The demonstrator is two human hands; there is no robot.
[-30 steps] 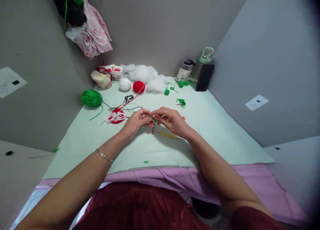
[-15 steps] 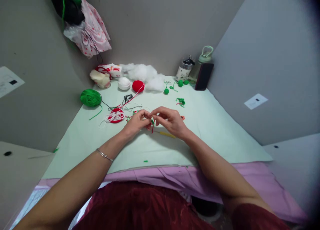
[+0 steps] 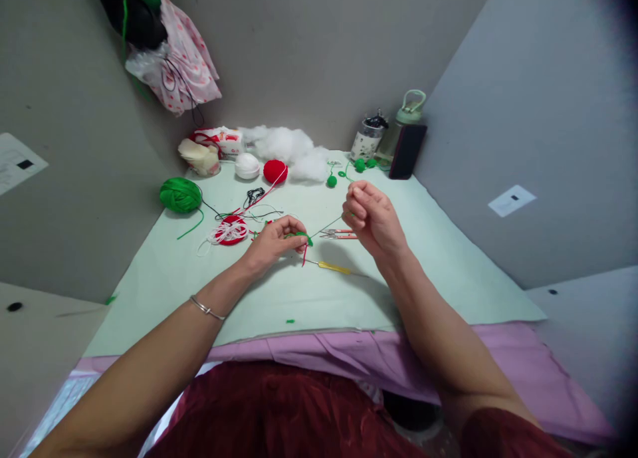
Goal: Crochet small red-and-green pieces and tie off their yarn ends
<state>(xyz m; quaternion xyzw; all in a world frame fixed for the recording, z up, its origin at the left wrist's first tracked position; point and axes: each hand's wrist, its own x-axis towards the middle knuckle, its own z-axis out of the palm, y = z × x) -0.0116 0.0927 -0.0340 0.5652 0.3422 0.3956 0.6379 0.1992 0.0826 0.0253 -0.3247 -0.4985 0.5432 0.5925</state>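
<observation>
My left hand (image 3: 276,242) pinches a small green crochet piece (image 3: 310,240), and a short red yarn tail hangs down from it. A thin dark green thread (image 3: 326,226) runs taut from that piece up to my right hand (image 3: 373,217), which is closed on its far end and raised over the table. Whether a needle is also between those fingers is hidden. Beneath the right hand lie orange-handled thread snips (image 3: 339,234), partly covered by it. Just below the left hand's fingertips is a crochet hook with a yellow handle (image 3: 333,267).
Left of my hands are a red and white yarn bundle (image 3: 230,230) and a green yarn ball (image 3: 180,195). Behind stand white (image 3: 247,166) and red yarn balls (image 3: 275,171), fluffy stuffing (image 3: 284,144), a cup (image 3: 367,139), a bottle (image 3: 409,115) and a phone (image 3: 407,152).
My right hand has moved away from the left, up and to the right, drawing the green thread out straight. The snips have come into view. My left hand has stayed in place.
</observation>
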